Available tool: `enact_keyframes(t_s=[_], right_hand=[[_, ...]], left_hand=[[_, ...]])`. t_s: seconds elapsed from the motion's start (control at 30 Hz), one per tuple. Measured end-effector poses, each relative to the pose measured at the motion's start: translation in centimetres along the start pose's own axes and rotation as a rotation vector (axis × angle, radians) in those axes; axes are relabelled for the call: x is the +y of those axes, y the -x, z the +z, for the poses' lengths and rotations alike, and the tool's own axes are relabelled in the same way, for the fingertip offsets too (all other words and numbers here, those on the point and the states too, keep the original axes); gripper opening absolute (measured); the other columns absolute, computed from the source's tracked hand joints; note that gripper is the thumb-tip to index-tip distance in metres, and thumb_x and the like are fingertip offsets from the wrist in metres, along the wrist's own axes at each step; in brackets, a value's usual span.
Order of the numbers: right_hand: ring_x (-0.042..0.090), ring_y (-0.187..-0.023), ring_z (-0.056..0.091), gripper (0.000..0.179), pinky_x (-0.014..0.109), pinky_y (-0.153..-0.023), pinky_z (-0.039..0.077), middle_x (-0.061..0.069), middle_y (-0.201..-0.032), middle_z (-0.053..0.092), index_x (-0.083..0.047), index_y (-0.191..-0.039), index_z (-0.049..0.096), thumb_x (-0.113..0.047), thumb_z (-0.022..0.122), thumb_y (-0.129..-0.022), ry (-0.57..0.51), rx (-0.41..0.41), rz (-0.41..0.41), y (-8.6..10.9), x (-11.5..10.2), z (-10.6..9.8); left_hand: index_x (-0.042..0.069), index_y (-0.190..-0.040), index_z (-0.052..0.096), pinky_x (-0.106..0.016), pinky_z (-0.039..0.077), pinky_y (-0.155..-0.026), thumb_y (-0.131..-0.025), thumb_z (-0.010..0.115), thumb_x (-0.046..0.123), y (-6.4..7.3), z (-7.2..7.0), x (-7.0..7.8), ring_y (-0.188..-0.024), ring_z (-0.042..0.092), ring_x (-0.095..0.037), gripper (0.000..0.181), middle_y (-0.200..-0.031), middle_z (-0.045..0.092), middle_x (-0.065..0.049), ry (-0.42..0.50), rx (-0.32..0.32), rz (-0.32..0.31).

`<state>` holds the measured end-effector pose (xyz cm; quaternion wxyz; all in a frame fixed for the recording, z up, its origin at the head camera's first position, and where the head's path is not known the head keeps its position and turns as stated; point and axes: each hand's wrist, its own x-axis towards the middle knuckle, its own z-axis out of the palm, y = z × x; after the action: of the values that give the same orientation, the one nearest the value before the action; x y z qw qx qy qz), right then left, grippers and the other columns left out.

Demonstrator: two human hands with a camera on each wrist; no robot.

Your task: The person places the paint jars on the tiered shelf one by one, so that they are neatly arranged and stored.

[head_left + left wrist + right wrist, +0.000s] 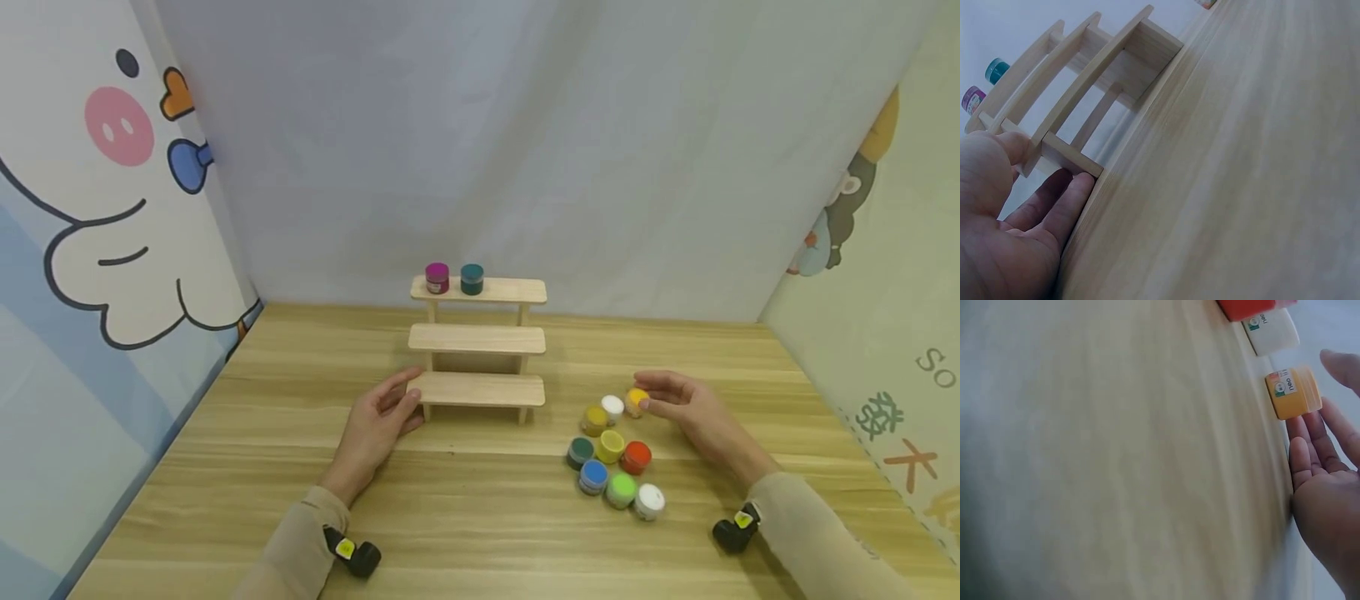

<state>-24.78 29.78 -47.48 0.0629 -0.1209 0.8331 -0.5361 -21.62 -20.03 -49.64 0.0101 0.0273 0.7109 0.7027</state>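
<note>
A three-step wooden display rack (pixel 477 339) stands at the middle back of the table. My left hand (pixel 378 421) holds its lowest step at the left end; in the left wrist view the thumb lies at the plank and the fingertips (pixel 1082 181) at the foot of the side support. A magenta paint jar (pixel 437 279) and a teal paint jar (pixel 472 280) sit on the top step. My right hand (pixel 693 412) reaches around an orange-yellow paint jar (pixel 1294 392) on the table, fingers right beside it and thumb apart from it in the right wrist view.
Left of the right hand, several more paint jars cluster on the table, among them red (pixel 636 457), blue (pixel 593 477), light green (pixel 621 490), dark green (pixel 581 452) and white (pixel 649 502). A pale curtain (pixel 480 167) hangs behind the table, with printed cloths at both sides.
</note>
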Motion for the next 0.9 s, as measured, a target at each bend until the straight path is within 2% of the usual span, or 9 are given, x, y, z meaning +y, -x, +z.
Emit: enact_keyframes(t_s=[0.17, 0.43, 0.9], right_hand=[[0.005, -0.117, 0.069, 0.054, 0.012, -0.103, 0.054, 0.029, -0.151, 0.063, 0.005, -0.154, 0.058, -0.017, 0.076, -0.108, 0.009, -0.007, -0.013, 0.05, 0.18, 0.03], [0.013, -0.114, 0.069, 0.052, 0.018, -0.098, 0.057, 0.021, -0.143, 0.068, 0.0, -0.151, 0.062, -0.022, 0.079, -0.107, 0.075, -0.013, 0.001, 0.36, 0.36, 0.0], [0.015, -0.112, 0.069, 0.047, 0.022, -0.094, 0.058, 0.018, -0.139, 0.071, -0.002, -0.145, 0.067, -0.023, 0.081, -0.105, 0.109, -0.008, 0.008, 0.1, 0.33, 0.12]], left_hand=[[0.012, -0.16, 0.061, -0.033, 0.067, -0.102, -0.115, 0.065, 0.013, -0.01, 0.07, 0.18, -0.138, 0.066, -0.036, 0.045, -0.155, 0.061, -0.026, 0.005, 0.007, 0.006], [0.011, -0.16, 0.06, -0.033, 0.067, -0.102, -0.116, 0.065, 0.015, 0.09, 0.2, 0.24, -0.139, 0.065, -0.037, 0.045, -0.155, 0.061, -0.027, 0.004, -0.001, 0.0], [0.012, -0.161, 0.06, -0.034, 0.067, -0.103, -0.115, 0.065, 0.015, -0.04, 0.08, 0.33, -0.139, 0.066, -0.037, 0.046, -0.154, 0.062, -0.027, 0.008, 0.001, -0.006]])
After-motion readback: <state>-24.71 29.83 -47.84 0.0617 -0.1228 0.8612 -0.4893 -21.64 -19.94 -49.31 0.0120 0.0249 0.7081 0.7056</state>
